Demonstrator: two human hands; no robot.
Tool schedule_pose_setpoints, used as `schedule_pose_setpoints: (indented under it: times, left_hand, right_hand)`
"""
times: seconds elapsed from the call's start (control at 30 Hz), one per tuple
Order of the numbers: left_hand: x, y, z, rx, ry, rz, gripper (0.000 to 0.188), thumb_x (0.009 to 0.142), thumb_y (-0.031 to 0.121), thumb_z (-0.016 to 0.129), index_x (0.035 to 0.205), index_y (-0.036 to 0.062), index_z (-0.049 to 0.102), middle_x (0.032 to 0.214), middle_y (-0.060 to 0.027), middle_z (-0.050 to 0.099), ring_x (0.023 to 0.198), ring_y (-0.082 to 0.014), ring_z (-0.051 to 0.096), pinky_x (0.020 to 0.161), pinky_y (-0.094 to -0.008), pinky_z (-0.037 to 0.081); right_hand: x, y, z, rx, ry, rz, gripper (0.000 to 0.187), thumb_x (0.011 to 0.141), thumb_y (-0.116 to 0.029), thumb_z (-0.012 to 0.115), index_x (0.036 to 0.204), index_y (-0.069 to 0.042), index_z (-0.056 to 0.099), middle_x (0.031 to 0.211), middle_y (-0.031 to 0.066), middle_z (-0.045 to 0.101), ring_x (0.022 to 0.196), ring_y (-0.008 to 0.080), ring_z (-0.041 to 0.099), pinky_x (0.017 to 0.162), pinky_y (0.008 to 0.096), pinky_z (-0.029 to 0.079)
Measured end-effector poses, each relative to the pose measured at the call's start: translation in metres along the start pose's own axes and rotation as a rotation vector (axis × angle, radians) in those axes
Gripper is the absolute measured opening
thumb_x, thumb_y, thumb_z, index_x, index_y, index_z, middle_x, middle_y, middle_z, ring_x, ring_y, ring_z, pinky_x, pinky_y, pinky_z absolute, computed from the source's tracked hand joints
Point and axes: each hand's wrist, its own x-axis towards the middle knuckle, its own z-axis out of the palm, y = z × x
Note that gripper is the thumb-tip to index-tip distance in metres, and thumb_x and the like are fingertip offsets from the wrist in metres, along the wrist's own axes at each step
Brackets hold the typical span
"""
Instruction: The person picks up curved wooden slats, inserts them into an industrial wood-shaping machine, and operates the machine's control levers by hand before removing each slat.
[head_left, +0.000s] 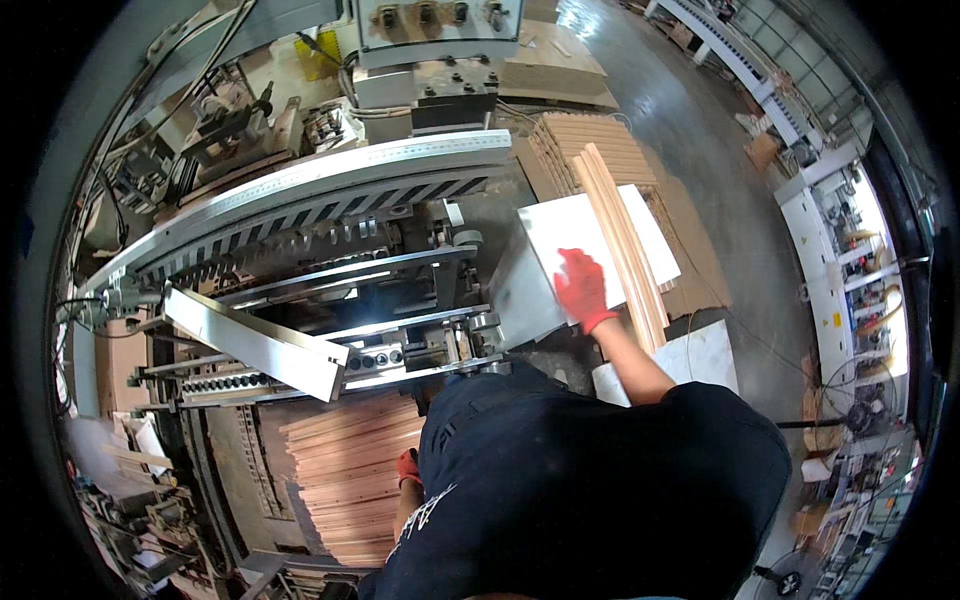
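Down beside the dark shirt, the red-gloved left hand is at the edge of a broad stack of wooden strips; its fingers are mostly hidden, so its grip cannot be told. Further out, the red-gloved right hand, fingers loosely spread and holding nothing, is over a white board, just beside grooved wooden lengths lying across it. To the left stretches a metal machine, a long pale panel slanting over its rails. Beyond, more stacked lengths border the shiny grey floor. Farther back is a yellow crate-like thing, its contents unclear.
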Motion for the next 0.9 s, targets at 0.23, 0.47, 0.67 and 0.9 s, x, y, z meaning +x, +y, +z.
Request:
schedule_pose_setpoints:
  times: [0.23, 0.47, 0.67, 0.9]
  left_hand:
    - [0.015, 0.049, -0.017, 0.091, -0.074, -0.01, 0.032, 0.088, 0.036, 0.06, 0.08, 0.0049, 0.065, 0.072, -0.0041, 0.061, 0.056, -0.0163, 0.05, 0.052, -0.0353, 0.041]
    - [0.037, 0.08, -0.006, 0.193, -0.225, 0.051, 0.034, 0.09, 0.037, 0.06, 0.084, 0.0046, 0.066, 0.072, -0.0043, 0.063, 0.056, -0.0158, 0.051, 0.052, -0.0342, 0.042]
    - [0.045, 0.101, -0.02, 0.314, -0.36, 0.052, 0.035, 0.092, 0.039, 0.06, 0.088, 0.0044, 0.067, 0.073, -0.0044, 0.064, 0.056, -0.0153, 0.052, 0.052, -0.0332, 0.042]
    - [0.021, 0.153, -0.051, 0.413, -0.428, 0.053, 0.037, 0.094, 0.04, 0.06, 0.092, 0.0042, 0.068, 0.074, -0.0045, 0.065, 0.056, -0.0148, 0.053, 0.052, -0.0321, 0.043]
  right_hand:
    - [-0.05, 0.11, -0.043, -0.441, -0.03, 0.839, 0.072, 0.085, -0.057, 0.063, 0.139, -0.012, 0.051, 0.129, 0.017, 0.058, 0.124, 0.0332, 0.052, 0.101, 0.0483, 0.041]
    - [-0.085, 0.142, -0.049, -0.17, -0.045, 0.87, 0.078, 0.089, -0.065, 0.055, 0.137, -0.004, 0.05, 0.127, 0.0249, 0.061, 0.117, 0.0406, 0.059, 0.096, 0.0474, 0.047]
    - [-0.085, 0.107, -0.024, -0.134, 0.083, 0.885, 0.061, 0.092, -0.06, 0.052, 0.125, -0.008, 0.057, 0.112, 0.0212, 0.067, 0.104, 0.0398, 0.064, 0.088, 0.0501, 0.05]
    - [-0.094, 0.11, -0.024, -0.112, 0.264, 1.01, 0.036, 0.095, -0.037, 0.056, 0.12, -0.012, 0.061, 0.11, 0.0141, 0.067, 0.102, 0.0354, 0.063, 0.083, 0.0471, 0.052]
